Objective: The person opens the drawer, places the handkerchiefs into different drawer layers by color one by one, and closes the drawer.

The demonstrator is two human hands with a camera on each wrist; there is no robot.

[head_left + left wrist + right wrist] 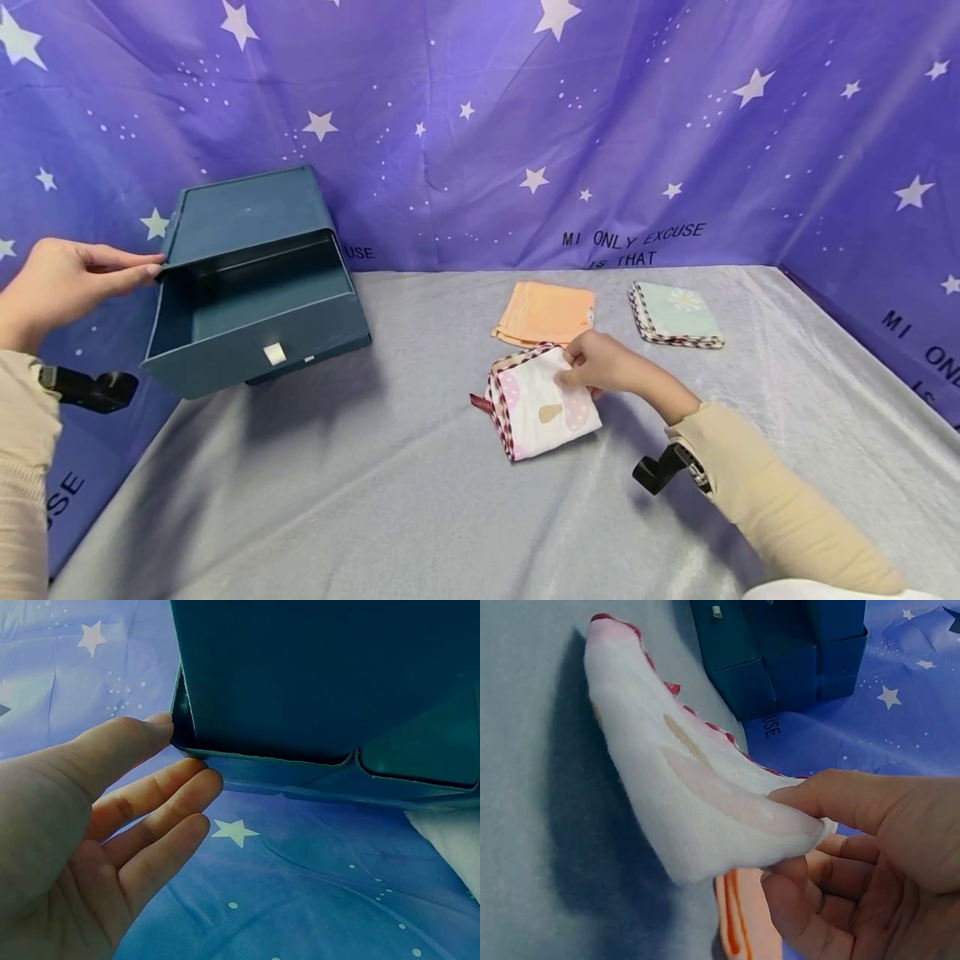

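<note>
My right hand (603,362) pinches the edge of a folded white towel (542,427) with pink dotted patches and a checked red border. In the right wrist view the towel (641,750) hangs from my thumb and fingers above the grey surface. On the left, my left hand (67,279) holds the side edge of a dark teal drawer box (251,212) between thumb and fingers. Its drawer (225,358), with a small white knob, is pulled out and shows a bare inside. The left wrist view shows the thumb and fingers (184,802) at the box's corner.
A folded orange towel (547,310) lies just behind the white one. Farther right is a folded pale green towel (678,312) with a daisy. A purple star-patterned curtain (450,167) hangs behind the grey cloth-covered table (360,517).
</note>
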